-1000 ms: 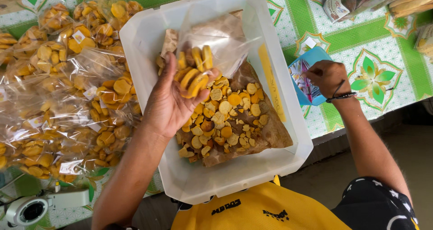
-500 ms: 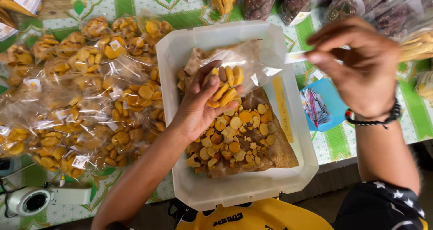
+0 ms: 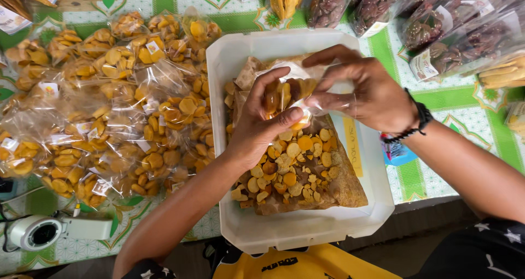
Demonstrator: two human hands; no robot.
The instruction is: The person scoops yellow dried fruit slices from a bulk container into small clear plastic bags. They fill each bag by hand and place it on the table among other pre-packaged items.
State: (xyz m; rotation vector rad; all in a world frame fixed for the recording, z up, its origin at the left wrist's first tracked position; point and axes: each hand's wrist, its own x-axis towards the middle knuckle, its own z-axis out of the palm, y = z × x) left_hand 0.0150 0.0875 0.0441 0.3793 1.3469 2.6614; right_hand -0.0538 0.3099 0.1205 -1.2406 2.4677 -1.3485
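A white plastic tub [image 3: 306,232] stands in front of me, lined with brown paper and holding a heap of small yellow and orange cookies [image 3: 290,167]. Over its far half my left hand [image 3: 262,123] grips a small clear plastic bag [image 3: 292,90] with several cookies inside. My right hand [image 3: 363,90], with a black band on the wrist, pinches the same bag's top edge from the right. Both hands touch the bag at once.
Left of the tub lies a pile of filled clear cookie bags [image 3: 104,115] with small labels. Bags of dark brown cookies [image 3: 448,22] lie at the back right. A white sealing device [image 3: 38,232] sits at the front left; a small blue pack [image 3: 396,153] lies by the tub's right wall.
My right hand came from the blue pack at the right over to the tub and took hold of the bag's top. My left hand stayed on the bag of cookies.
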